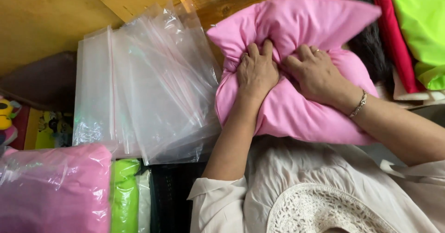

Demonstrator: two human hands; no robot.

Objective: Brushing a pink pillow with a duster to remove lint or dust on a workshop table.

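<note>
Pink cotton fills your grip: the pillow (pixel 296 108) lies on your lap, just in front of the wooden bench edge, and both hands press into its middle. Your left hand (pixel 256 73) has its fingers bunched and dug into the fabric, clamped on a gathered fold; your right hand (pixel 317 75) lies beside it, touching it, fingers curled down and pinching the same crease. A bracelet (pixel 358 105) sits at the right wrist.

Judging by how things lie, the pillow is being squeezed flat and is not yet bagged: it is bare, soft and puffy, its corners standing up, the cloth matte and smooth with deep wrinkles around your knuckles. To your left, a loose stack of clear plastic zip bags (pixel 148 89) lies fanned on the bench, glossy, thin and crinkled, none of them opened toward you. At the lower left corner, one pink pillow already sealed in plastic (pixel 55 189) rests beside a bright green one (pixel 124 191), so some of the packing looks done. More folded fabric, red (pixel 394 33) and lime green (pixel 422 24), is stacked at the upper right.
</note>
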